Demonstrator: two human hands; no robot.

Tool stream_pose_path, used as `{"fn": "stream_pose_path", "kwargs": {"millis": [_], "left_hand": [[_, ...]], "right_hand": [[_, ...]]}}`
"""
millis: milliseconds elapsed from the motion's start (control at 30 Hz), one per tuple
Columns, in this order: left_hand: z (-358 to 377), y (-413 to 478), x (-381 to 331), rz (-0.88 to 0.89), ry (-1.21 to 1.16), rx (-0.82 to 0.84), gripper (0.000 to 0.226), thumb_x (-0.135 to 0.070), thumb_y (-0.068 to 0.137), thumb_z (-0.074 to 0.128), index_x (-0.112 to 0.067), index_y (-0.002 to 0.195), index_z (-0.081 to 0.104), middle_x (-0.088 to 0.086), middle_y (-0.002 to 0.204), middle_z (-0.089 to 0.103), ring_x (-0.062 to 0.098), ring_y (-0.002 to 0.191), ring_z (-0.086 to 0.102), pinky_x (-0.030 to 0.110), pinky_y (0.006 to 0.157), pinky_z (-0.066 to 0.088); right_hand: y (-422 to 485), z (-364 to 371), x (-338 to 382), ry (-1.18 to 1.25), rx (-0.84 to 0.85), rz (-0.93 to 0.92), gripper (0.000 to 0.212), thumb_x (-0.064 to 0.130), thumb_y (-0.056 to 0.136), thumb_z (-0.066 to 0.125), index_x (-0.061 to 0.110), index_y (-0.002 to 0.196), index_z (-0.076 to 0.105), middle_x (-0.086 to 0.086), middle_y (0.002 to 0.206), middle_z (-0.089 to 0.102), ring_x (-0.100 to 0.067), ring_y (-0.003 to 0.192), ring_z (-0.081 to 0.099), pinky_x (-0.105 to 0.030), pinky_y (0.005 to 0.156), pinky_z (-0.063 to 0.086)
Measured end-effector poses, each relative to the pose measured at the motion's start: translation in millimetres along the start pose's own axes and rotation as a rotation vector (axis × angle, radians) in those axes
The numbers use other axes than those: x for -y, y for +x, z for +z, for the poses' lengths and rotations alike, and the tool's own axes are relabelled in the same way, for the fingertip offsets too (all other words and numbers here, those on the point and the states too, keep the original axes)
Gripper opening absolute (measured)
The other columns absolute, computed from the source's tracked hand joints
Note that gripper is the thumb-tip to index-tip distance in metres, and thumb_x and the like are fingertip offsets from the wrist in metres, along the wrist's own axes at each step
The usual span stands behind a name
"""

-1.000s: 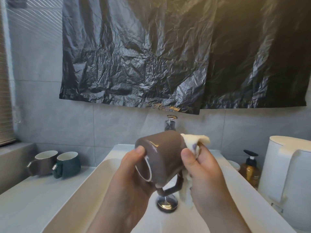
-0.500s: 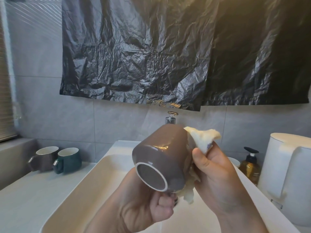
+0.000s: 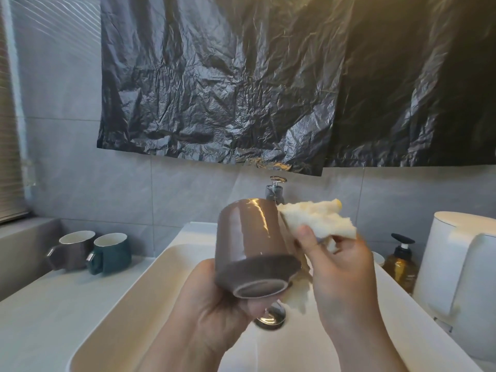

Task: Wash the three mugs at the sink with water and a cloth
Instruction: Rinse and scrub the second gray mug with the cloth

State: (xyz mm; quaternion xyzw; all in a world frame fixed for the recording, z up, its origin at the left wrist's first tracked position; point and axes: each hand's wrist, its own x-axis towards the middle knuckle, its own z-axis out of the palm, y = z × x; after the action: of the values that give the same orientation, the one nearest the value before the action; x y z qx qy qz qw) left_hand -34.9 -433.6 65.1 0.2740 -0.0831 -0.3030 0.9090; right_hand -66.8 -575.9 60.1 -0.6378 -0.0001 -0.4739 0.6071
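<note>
Hovering above the sink (image 3: 128, 304), a brown mug (image 3: 252, 242) is held tilted, base toward the camera, in the closed grip of the left hand (image 3: 212, 299). A pale cloth (image 3: 316, 220) is pinched in the grip of the right hand (image 3: 341, 267) and pressed against the mug's right side. Farther back, left of the sink, a grey mug (image 3: 73, 248) and a green mug (image 3: 112, 252) are set upright side by side on the table (image 3: 53, 312).

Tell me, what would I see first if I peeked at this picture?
A glossy brown ceramic mug sits tipped, base toward us, in the left hand above the white sink, while the right hand pinches a pale yellow cloth against its side. Behind, a huge crinkled black plastic sheet covers the wall.
</note>
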Motion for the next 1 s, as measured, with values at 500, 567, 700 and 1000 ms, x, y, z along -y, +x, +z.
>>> {"fn": "stream_pose_path", "kwargs": {"millis": [500,567,700,1000], "left_hand": [[-25,24,-7,0.767,0.686,-0.673,0.025,-0.018,0.100,0.044,-0.018,0.083,0.062,0.010,0.079,0.066,0.027,0.075,0.057,0.044,0.072,0.051],[-20,20,-4,0.826,0.724,-0.680,0.026,-0.016,0.101,0.043,-0.020,0.081,0.059,0.001,0.072,0.058,0.022,0.069,0.051,0.038,0.064,0.040],[-7,12,7,0.855,0.868,-0.592,0.018,-0.020,0.096,0.052,-0.018,0.079,0.056,-0.002,0.069,0.057,0.019,0.064,0.048,0.039,0.061,0.040],[2,1,7,0.787,1.045,-0.346,0.079,-0.080,0.073,0.061,-0.002,0.062,0.055,0.006,0.049,0.048,0.027,0.053,0.047,0.042,0.060,0.046]], "right_hand": [[7,5,11,0.103,0.629,0.090,0.108,0.089,0.050,0.065,0.003,0.115,0.072,0.004,0.107,0.077,-0.004,0.106,0.068,-0.045,0.104,0.042],[0,7,7,0.195,0.420,0.060,0.081,0.085,0.065,0.055,0.011,0.085,0.079,0.006,0.106,0.076,-0.004,0.100,0.067,-0.035,0.091,0.047],[-11,19,-2,-0.113,0.073,-0.002,0.057,0.076,0.064,0.056,0.025,0.088,0.058,0.003,0.092,0.066,-0.013,0.080,0.064,-0.031,0.070,0.048],[-9,12,3,-0.191,0.163,0.040,0.062,0.082,0.083,0.033,0.030,0.100,0.062,0.011,0.083,0.069,-0.005,0.077,0.063,-0.028,0.069,0.046]]}}
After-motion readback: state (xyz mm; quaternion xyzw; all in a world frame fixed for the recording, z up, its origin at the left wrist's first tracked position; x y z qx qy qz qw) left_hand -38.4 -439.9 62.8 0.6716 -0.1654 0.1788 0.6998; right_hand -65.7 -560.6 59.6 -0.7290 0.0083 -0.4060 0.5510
